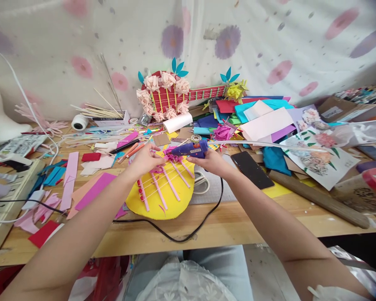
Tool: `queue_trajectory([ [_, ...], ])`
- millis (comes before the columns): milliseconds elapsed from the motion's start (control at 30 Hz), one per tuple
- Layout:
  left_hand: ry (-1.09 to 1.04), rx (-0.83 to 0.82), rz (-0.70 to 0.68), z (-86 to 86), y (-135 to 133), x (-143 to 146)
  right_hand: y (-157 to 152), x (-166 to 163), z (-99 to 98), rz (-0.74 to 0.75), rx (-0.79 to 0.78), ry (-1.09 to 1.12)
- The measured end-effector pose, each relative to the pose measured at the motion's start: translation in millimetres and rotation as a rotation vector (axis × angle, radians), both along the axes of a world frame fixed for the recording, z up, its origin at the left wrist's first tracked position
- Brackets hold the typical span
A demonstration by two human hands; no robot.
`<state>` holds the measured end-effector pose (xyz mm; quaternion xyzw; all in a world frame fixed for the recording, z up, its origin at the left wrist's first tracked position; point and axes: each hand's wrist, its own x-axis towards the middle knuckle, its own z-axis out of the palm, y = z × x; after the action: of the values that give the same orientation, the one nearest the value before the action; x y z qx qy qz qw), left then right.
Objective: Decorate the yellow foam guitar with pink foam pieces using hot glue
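My right hand is closed around a blue hot glue gun, its nozzle pointing left. A long clear glue stick sticks out of the gun's rear. Under the nozzle sits a magenta paper flower on a yellow guitar-shaped cutout. My left hand has its fingers curled at the flower's left edge and seems to pinch it; the fingertips are partly hidden. Pink strips, thin white strings and small red beads lie across the cutout.
A finished red paper guitar with pale roses leans at the back. A phone and a wooden stick lie right. Coloured paper is scattered left, near a power strip. A black cord loops along the front.
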<state>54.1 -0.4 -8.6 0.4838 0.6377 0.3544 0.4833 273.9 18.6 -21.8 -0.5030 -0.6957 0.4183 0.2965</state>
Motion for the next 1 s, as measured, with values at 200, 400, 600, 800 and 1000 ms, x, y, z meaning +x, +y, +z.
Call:
queue_trajectory([
  [200,-0.033,0.041,0.008,0.7,0,-10,4,23,-5.5,-0.056,-0.082,0.138],
  [400,-0.149,0.194,0.113,24.7,2,-44,0,85,-30.3,-0.190,-0.044,0.110],
  [600,-0.098,0.228,0.141,37.0,5,-54,-10,121,-64.6,-0.372,-0.035,-0.059],
  [800,-0.060,0.205,0.130,33.9,6,-37,1,112,-81.1,-0.444,-0.030,-0.263],
  [1000,-0.074,0.230,0.141,28.1,6,-34,8,106,-86.0,-0.450,-0.030,-0.315],
])
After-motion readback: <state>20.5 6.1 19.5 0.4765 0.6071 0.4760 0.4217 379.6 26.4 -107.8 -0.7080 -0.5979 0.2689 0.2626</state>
